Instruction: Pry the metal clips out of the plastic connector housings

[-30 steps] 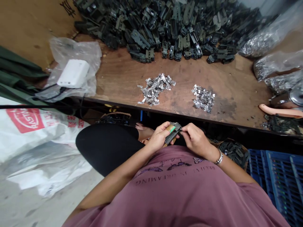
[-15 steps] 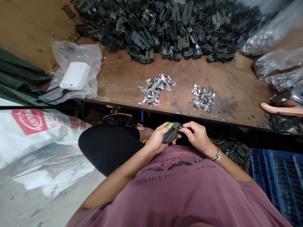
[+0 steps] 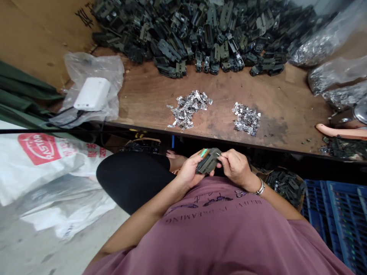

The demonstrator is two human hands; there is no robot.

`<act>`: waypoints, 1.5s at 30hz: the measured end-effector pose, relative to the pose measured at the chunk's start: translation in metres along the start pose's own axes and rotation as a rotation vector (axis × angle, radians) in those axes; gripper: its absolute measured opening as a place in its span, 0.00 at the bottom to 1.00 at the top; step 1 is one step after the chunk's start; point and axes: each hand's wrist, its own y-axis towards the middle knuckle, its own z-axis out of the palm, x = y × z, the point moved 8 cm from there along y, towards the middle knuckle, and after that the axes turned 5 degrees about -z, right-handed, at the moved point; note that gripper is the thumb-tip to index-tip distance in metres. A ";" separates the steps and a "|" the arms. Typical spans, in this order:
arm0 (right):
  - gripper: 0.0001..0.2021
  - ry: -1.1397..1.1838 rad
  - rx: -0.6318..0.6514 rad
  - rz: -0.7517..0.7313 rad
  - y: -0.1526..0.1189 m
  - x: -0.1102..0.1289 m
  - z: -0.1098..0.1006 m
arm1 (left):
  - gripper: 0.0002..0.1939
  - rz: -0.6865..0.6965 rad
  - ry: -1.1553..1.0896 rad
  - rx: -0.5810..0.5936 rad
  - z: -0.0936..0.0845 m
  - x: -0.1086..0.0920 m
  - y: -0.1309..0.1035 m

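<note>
My left hand (image 3: 191,170) is closed around a dark grey-green plastic housing (image 3: 208,162), held over my lap below the table's front edge. A strip of bright green tape shows at the thumb of that hand. At the housing's right end, my right hand (image 3: 236,166) pinches a small shiny metal piece (image 3: 218,154) against it. The fingers hide most of that piece. On the table lie two heaps of small metal clips, a larger left heap (image 3: 186,110) and a smaller right heap (image 3: 246,119).
A large pile of dark plastic housings (image 3: 206,38) covers the back of the wooden table (image 3: 143,91). A white box (image 3: 92,93) with cables rests on clear plastic at left. Bags of metal parts (image 3: 312,53) stand right. Blue crates (image 3: 344,214) and a carton of housings (image 3: 286,187) are below.
The housing has turned slightly in my left hand, showing more of its broad face. My right hand has shifted a little and its fingers have curled in more at the housing's end.
</note>
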 end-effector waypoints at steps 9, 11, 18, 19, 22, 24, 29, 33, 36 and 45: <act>0.10 0.140 -0.061 0.142 0.003 -0.003 -0.010 | 0.07 -0.070 -0.065 0.016 0.003 0.004 -0.001; 0.10 0.166 -0.084 0.200 0.001 -0.007 -0.011 | 0.09 -0.110 -0.072 0.001 0.001 0.006 0.000; 0.11 0.252 -0.089 0.325 -0.001 -0.014 -0.011 | 0.11 -0.134 -0.085 -0.036 -0.003 0.007 0.000; 0.11 0.269 -0.078 0.327 0.000 -0.013 -0.010 | 0.11 -0.135 -0.086 -0.032 -0.002 0.008 0.000; 0.11 0.323 -0.044 0.338 0.001 -0.013 -0.006 | 0.06 -0.120 -0.095 -0.032 -0.001 0.008 0.001; 0.11 0.335 -0.032 0.342 0.002 -0.013 -0.005 | 0.04 -0.092 -0.093 -0.039 -0.002 0.006 0.001; 0.11 0.330 0.002 0.344 0.001 -0.013 -0.004 | 0.09 -0.009 0.036 0.004 0.000 0.002 0.001; 0.11 0.283 0.010 0.312 0.003 -0.012 -0.006 | 0.11 0.009 0.166 0.015 0.004 0.000 -0.002; 0.11 0.210 0.039 0.243 0.002 -0.008 -0.005 | 0.10 0.026 0.240 -0.037 0.004 0.000 -0.004; 0.11 0.181 0.019 0.164 -0.003 -0.003 0.000 | 0.20 0.120 0.466 -0.084 0.011 -0.003 -0.014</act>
